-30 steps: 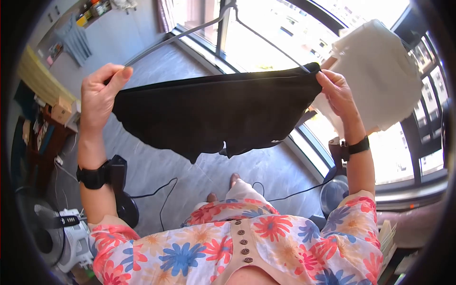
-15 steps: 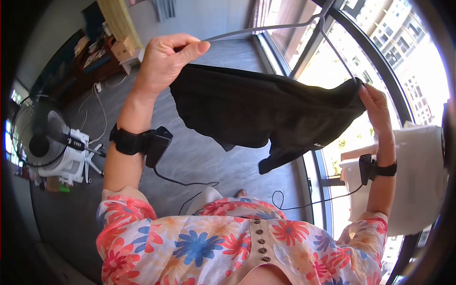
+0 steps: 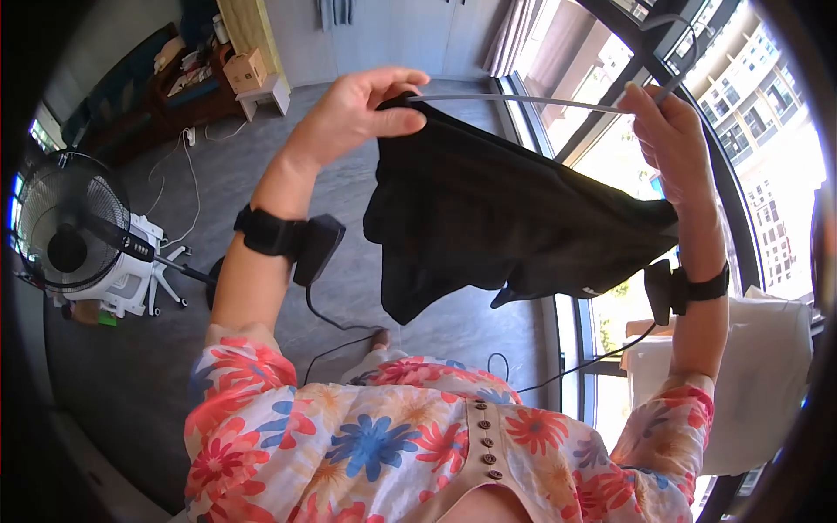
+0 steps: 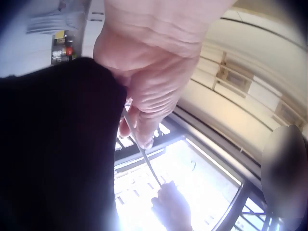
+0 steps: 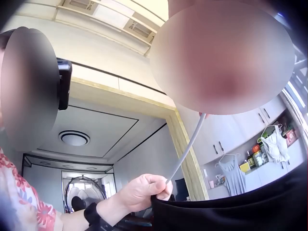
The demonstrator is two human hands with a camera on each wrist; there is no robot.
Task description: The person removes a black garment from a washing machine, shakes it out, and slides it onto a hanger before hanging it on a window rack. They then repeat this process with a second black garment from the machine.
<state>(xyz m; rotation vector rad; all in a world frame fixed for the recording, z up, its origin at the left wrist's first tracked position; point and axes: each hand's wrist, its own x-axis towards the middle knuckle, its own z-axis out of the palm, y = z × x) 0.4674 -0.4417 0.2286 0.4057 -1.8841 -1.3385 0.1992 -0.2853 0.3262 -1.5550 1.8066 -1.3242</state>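
Observation:
A black garment (image 3: 514, 209) hangs in folds from my raised left hand (image 3: 349, 118), which pinches its upper corner together with one end of a grey hanger (image 3: 523, 100). My right hand (image 3: 676, 148) grips the hanger farther along, fingers curled round it. Beyond that hand the hanger's hook (image 3: 676, 22) curves up against the window. The garment's other side droops below, behind the right wrist. In the left wrist view the hanger bar (image 4: 144, 154) runs from one hand to the other, beside the dark cloth (image 4: 53, 144). A blur covers the right hand in the right wrist view.
Tall windows (image 3: 602, 174) line the right side, with a white covered object (image 3: 741, 375) near them. A standing fan (image 3: 70, 227) and a white chair (image 3: 131, 279) are at left. Cables (image 3: 340, 349) from the wrist cameras hang before the body.
My right hand has left the garment's right corner and moved up onto the hanger. That corner has dropped. The left hand has shifted right and now pinches cloth at the hanger's end. The view has turned left.

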